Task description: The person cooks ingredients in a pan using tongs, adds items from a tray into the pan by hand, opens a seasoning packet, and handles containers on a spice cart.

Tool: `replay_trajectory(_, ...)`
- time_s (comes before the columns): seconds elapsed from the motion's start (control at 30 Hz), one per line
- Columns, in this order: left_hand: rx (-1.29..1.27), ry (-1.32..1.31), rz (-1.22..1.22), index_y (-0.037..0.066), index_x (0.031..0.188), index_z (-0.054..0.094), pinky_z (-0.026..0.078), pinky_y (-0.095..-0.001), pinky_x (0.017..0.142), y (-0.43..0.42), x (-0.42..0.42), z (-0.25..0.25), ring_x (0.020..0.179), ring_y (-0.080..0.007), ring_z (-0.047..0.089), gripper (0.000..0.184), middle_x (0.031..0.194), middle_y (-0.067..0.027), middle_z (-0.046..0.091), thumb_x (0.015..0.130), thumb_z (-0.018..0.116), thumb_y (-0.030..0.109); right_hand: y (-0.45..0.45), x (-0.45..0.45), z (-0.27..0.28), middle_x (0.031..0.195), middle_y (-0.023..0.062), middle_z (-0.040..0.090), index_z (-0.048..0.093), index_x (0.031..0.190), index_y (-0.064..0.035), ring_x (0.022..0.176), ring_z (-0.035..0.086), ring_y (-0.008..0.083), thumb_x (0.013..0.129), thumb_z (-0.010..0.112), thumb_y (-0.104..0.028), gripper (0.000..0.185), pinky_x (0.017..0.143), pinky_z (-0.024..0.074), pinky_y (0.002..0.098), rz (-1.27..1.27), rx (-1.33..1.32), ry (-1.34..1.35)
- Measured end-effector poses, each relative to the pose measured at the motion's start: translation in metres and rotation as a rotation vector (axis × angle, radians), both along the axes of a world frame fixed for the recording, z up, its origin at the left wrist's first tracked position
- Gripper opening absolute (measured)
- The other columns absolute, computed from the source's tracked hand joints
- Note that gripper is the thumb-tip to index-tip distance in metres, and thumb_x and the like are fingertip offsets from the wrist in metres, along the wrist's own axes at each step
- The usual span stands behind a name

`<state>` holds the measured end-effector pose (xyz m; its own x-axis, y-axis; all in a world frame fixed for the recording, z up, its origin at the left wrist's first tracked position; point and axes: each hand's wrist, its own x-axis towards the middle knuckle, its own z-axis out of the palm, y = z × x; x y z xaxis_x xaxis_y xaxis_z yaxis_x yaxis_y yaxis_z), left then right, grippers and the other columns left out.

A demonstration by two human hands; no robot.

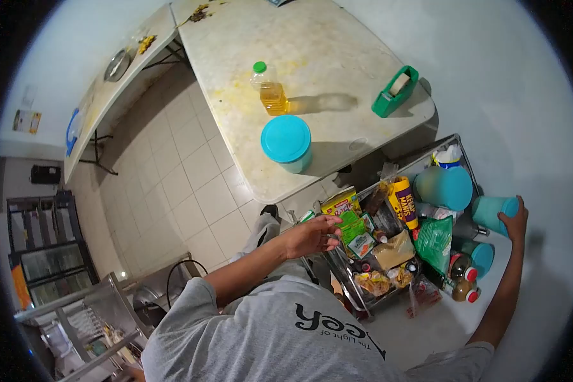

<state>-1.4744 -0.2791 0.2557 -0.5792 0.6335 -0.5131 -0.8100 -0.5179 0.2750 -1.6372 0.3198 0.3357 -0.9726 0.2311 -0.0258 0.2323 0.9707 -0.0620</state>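
Note:
My right hand (516, 221) is at the far right, its fingers around the teal lid of a small tub (487, 213) that lies tilted beside the tray. My left hand (312, 237) is near the tray's left side, fingers loosely bent and apart, with nothing in it. Close to its fingertips are green packets (356, 234) and a yellow packet (342, 202). The metal tray (459, 148) also carries a yellow and purple snack tube (403, 202), a large teal-lidded tub (449, 188) and a green bag (434, 243).
Bottles with red caps (461, 280) and another teal-lidded tub (481, 258) are below the right side. On the white table (325, 38) stand a teal-lidded container (286, 143), an oil bottle (272, 95) and a green tape dispenser (395, 92). A metal rack (108, 299) is at left.

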Motion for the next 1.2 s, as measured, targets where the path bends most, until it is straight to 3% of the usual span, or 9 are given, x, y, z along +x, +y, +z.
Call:
replay_trajectory(0.33,-0.047,-0.048,0.019,0.012,0.117,0.044,0.041,-0.0315,0.079,-0.003,-0.005,-0.003,0.086,-0.0141,0.053,0.033,0.099,-0.0017,0.054,0.090,0.048,0.029,0.005,-0.001,-0.025,0.126,0.0225,0.040,0.029,0.136,-0.0131,0.116,0.039,0.0388,0.059,0.076,-0.024,0.091,0.097,0.0339,0.0481,0.059,-0.040,-0.084)
replay_trajectory(0.57,-0.019,0.036,-0.209,0.009,0.120,0.041,0.041,-0.0283,0.080,-0.011,-0.019,0.001,0.088,-0.0124,0.053,0.039,0.102,-0.0017,0.055,0.091,0.045,0.035,-0.052,0.033,0.080,0.127,0.0219,0.040,0.030,0.136,-0.0153,0.117,0.039,0.0372,0.063,0.075,-0.025,0.087,0.097,0.0346,0.0481,0.041,0.012,0.211)
replay_trajectory(0.73,-0.017,0.268,-0.409,0.007,0.121,0.042,0.041,-0.0269,0.081,-0.033,-0.036,0.020,0.097,-0.0115,0.050,0.036,0.105,-0.0025,0.054,0.091,0.050,0.026,-0.161,0.077,0.174,0.129,0.0190,0.038,0.029,0.137,-0.0164,0.118,0.041,0.0340,0.066,0.073,-0.023,0.084,0.097,0.0373,0.0452,0.108,0.115,0.314)
replay_trajectory(0.9,0.126,1.066,-0.273,0.004,0.108,0.051,0.043,-0.0336,0.082,-0.088,-0.055,0.055,0.097,-0.0194,0.054,0.025,0.100,-0.0074,0.058,0.084,0.056,0.007,-0.344,0.142,0.241,0.133,0.0172,0.034,0.029,0.137,-0.0114,0.119,0.041,0.0311,0.068,0.070,-0.028,0.082,0.096,0.0404,0.0426,0.255,0.423,0.234)
replay_trajectory(0.97,0.320,1.298,-0.311,0.004,0.102,0.055,0.045,-0.0346,0.078,-0.118,-0.085,0.078,0.089,-0.0214,0.057,0.018,0.093,-0.0089,0.061,0.084,0.055,0.008,-0.405,0.168,0.248,0.133,0.0173,0.033,0.030,0.136,-0.0072,0.119,0.041,0.0321,0.062,0.072,-0.033,0.089,0.094,0.0413,0.0442,0.198,0.057,0.206)
replay_trajectory(1.03,0.375,1.306,-0.129,0.002,0.091,0.056,0.045,-0.0344,0.070,-0.132,-0.102,0.078,0.076,-0.0211,0.057,0.011,0.081,-0.0100,0.062,0.086,0.053,0.012,-0.484,0.185,0.246,0.134,0.0170,0.032,0.030,0.135,-0.0033,0.119,0.041,0.0330,0.054,0.075,-0.040,0.099,0.093,0.0420,0.0455,0.043,-0.273,0.223)
replay_trajectory(1.1,0.303,1.054,-0.057,0.003,0.090,0.052,0.044,-0.0321,0.070,-0.135,-0.111,0.083,0.076,-0.0167,0.054,0.012,0.082,-0.0105,0.057,0.091,0.045,0.013,-0.549,0.189,0.249,0.129,0.0182,0.036,0.038,0.130,-0.0058,0.117,0.042,0.0324,0.050,0.076,-0.038,0.094,0.092,0.0403,0.0433,0.049,-0.366,0.082)
replay_trajectory(1.13,0.230,1.086,-0.188,0.003,0.088,0.049,0.043,-0.0369,0.078,-0.133,-0.126,0.087,0.086,-0.0235,0.054,0.022,0.093,-0.0126,0.057,0.090,0.049,0.025,-0.580,0.190,0.251,0.127,0.0188,0.037,0.042,0.128,-0.0071,0.115,0.043,0.0321,0.049,0.077,-0.037,0.091,0.092,0.0394,0.0422,0.082,-0.394,-0.003)
replay_trajectory(1.2,0.265,0.784,-0.463,0.001,0.103,0.049,0.043,-0.0357,0.083,-0.112,-0.126,0.117,0.091,-0.0237,0.055,0.029,0.103,-0.0113,0.054,0.091,0.046,0.028,-0.621,0.194,0.249,0.122,0.0200,0.040,0.050,0.123,-0.0096,0.113,0.044,0.0315,0.045,0.079,-0.035,0.087,0.091,0.0376,0.0400,0.118,-0.428,-0.061)
